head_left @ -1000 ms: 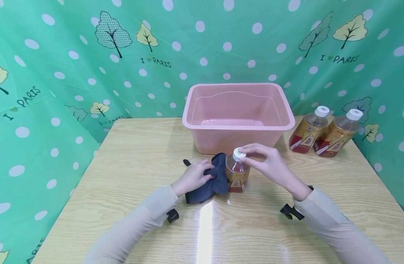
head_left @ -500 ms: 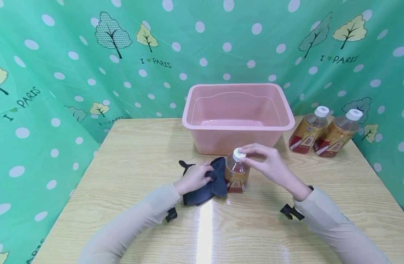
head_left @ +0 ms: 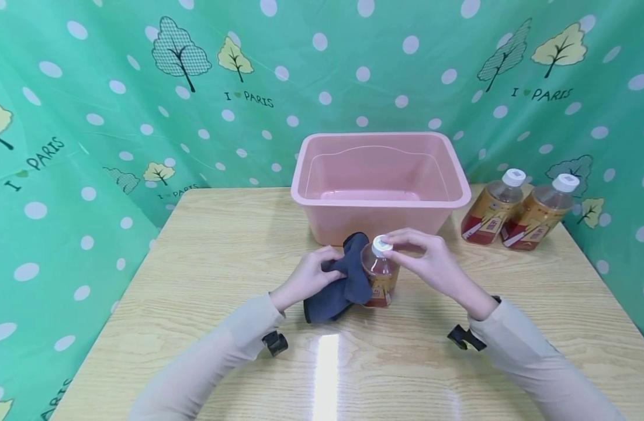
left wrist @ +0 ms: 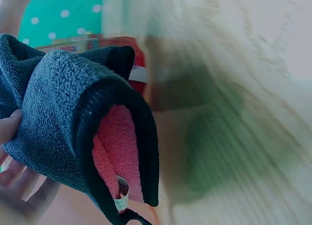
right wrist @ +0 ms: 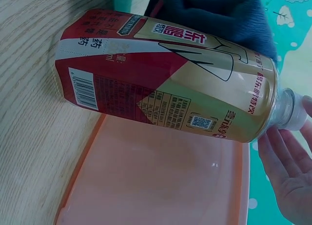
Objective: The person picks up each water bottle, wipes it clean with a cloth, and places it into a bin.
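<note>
Two hands of mine engaged. My left hand (head_left: pixel 310 279) pinches a fold of dark blue cloth (head_left: pixel 329 301), thumb and fingers closed on it, cloth against the bottle (head_left: pixel 383 285). My right hand (head_left: pixel 429 257) holds the white cap (head_left: pixel 381 246) between thumb and fingertips, parted only by its width. Bottle upright on the table (head_left: pixel 222 245), just before the pink bin (head_left: pixel 374 225).

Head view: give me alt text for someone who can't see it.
A left hand holds a dark blue cloth against a bottle, whose white cap is in the grip of the right hand. A pink tub stands behind; two more bottles stand at right on the wooden table, before a dotted green curtain.
</note>
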`<action>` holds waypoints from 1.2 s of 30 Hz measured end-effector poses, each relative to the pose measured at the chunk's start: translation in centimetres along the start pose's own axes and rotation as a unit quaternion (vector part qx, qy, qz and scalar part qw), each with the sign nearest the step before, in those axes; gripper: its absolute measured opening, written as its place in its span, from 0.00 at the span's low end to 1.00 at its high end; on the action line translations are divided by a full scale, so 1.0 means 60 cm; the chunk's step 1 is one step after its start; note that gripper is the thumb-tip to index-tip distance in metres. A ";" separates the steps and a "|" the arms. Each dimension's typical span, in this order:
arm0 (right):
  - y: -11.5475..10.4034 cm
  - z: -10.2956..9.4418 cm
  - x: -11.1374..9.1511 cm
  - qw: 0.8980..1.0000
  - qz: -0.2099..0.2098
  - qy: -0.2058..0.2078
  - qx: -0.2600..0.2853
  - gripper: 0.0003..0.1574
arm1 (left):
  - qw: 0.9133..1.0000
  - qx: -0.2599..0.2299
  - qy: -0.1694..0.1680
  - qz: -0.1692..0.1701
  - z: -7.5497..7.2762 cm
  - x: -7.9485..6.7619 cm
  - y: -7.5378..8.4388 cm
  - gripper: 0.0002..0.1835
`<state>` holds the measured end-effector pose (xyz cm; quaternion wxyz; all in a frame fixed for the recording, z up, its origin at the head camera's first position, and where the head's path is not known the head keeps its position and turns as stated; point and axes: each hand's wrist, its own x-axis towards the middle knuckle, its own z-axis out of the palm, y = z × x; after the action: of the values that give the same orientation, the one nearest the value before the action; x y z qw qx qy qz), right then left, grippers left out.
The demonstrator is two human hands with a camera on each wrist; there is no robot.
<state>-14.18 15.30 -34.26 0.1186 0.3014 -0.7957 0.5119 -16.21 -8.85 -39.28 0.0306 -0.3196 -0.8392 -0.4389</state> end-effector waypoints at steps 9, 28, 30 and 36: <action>-0.003 0.000 0.001 1.000 0.020 0.001 0.002 0.15 | 0.999 -0.034 0.017 -0.010 -0.009 0.001 0.029 0.10; -0.004 0.001 0.002 0.999 0.035 0.007 0.012 0.15 | 0.995 0.098 -0.035 -0.001 0.018 -0.011 -0.015 0.09; -0.003 0.001 0.002 0.999 0.034 0.008 0.012 0.15 | 0.992 0.117 -0.044 -0.004 0.021 -0.014 -0.020 0.09; -0.003 0.001 0.002 0.999 0.034 0.005 0.011 0.14 | 0.985 0.160 -0.065 -0.015 0.027 -0.020 -0.029 0.10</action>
<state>-14.15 15.17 -34.11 0.1019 0.2731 -0.7992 0.5257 -15.86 -8.94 -41.91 0.0201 -0.3258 -0.9034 -0.2780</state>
